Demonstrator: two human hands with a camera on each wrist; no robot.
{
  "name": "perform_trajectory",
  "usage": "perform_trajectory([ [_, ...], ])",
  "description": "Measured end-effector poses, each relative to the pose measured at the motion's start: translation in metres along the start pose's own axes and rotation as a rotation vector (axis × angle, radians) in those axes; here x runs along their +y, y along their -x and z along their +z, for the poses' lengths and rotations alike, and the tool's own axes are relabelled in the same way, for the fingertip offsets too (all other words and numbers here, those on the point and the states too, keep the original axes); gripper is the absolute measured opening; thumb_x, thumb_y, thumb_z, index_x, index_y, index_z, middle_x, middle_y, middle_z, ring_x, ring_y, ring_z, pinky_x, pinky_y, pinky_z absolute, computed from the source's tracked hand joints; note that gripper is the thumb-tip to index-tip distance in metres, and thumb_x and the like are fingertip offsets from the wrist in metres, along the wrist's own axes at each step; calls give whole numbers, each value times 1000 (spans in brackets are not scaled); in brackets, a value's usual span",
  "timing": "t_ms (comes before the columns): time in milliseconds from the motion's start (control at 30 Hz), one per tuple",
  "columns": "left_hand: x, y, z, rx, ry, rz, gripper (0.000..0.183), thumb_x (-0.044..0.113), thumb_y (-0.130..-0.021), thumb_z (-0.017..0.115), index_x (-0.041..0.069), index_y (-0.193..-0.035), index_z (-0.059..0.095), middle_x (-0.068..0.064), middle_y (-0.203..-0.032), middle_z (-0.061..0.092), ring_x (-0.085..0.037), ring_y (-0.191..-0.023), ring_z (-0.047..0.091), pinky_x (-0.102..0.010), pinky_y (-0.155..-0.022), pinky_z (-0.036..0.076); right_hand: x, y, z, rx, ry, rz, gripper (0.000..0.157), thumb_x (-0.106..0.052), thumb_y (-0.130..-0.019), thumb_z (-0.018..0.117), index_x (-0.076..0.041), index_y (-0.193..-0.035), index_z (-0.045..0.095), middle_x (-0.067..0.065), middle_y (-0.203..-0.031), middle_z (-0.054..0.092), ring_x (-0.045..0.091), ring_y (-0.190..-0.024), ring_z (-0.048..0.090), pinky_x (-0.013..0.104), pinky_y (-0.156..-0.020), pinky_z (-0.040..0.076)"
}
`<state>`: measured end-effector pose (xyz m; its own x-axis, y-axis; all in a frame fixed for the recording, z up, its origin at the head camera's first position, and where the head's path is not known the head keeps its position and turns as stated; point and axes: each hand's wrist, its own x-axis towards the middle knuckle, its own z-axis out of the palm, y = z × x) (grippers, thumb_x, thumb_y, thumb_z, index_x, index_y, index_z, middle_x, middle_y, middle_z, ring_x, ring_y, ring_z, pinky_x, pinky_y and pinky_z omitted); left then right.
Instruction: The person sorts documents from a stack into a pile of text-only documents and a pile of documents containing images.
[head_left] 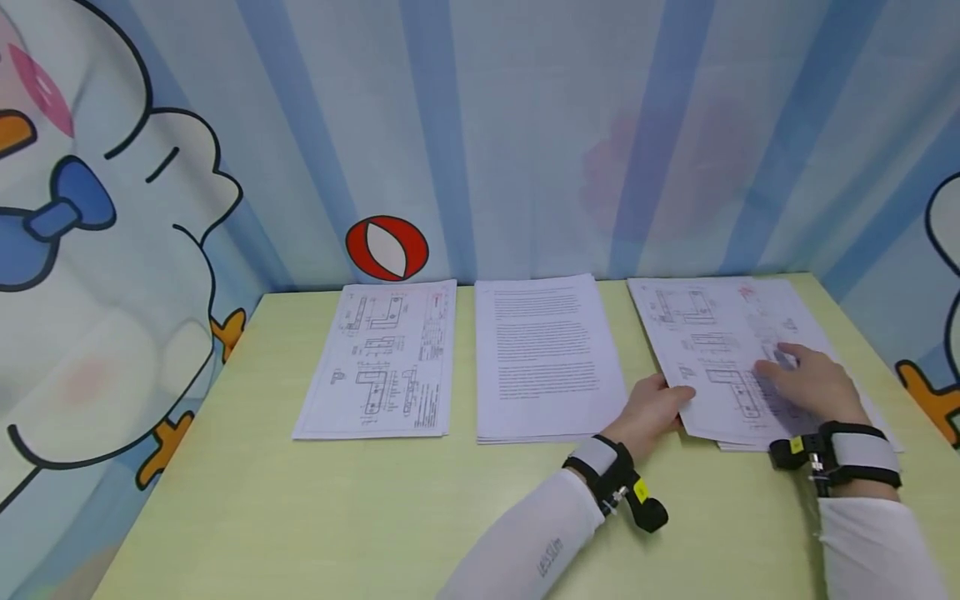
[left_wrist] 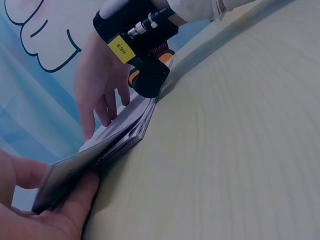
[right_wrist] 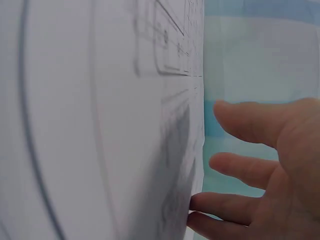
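A stack of paper sheets printed with technical drawings (head_left: 720, 333) lies at the right of the table. My left hand (head_left: 654, 408) pinches its near left corner, thumb on top and fingers underneath. In the left wrist view, that lifted corner of the paper stack (left_wrist: 75, 157) is bent up, with lower sheets staying beneath. Over the right part of the same stack is my right hand (head_left: 817, 385), fingers spread. The right wrist view shows two fingertips of the right hand (right_wrist: 270, 180) right at the drawing's surface, while the thumb and another finger stand off it.
Left of this stack lies a pile of text pages (head_left: 543, 358). Farther left is another pile of drawing sheets (head_left: 378, 358). All three are on a pale yellow table (head_left: 360, 517). A blue striped cartoon curtain (head_left: 517, 150) hangs behind the table's back edge.
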<state>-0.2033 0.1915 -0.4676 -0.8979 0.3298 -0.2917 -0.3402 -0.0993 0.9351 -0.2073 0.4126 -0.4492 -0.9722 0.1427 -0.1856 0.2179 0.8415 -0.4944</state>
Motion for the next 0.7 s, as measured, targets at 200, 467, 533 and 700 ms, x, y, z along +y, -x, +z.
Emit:
perform_trajectory([
  [200,3,1,-2,27,-109,79,39,1,-80,50,18,-114,56,3,-98,61,-10,-83,55,-27,-71,44,-18,0,5,-41,3,-82,80,-53,-92,38,12,-136,23,43,-131,29,56,-113,32,62,-83,36],
  [467,10,6,-15,26,-125,111,46,0,-81,48,24,-120,49,6,-106,57,-9,-88,53,-28,-73,44,-29,-2,11,-58,-109,-63,85,-58,-90,36,6,-141,13,42,-137,20,54,-118,29,63,-90,32],
  [533,12,7,-22,14,-130,114,46,2,-81,48,27,-120,49,7,-106,57,-9,-88,54,-28,-72,45,-30,-4,12,-55,-152,-61,89,-61,-89,36,3,-142,4,41,-140,13,55,-122,22,65,-92,28],
  [700,15,8,-40,-27,-98,127,43,8,-83,50,32,-118,50,7,-107,58,-11,-87,56,-30,-71,45,-31,-6,15,12,-290,-55,93,-60,-89,38,-5,-141,-16,39,-142,7,50,-116,34,59,-87,37],
])
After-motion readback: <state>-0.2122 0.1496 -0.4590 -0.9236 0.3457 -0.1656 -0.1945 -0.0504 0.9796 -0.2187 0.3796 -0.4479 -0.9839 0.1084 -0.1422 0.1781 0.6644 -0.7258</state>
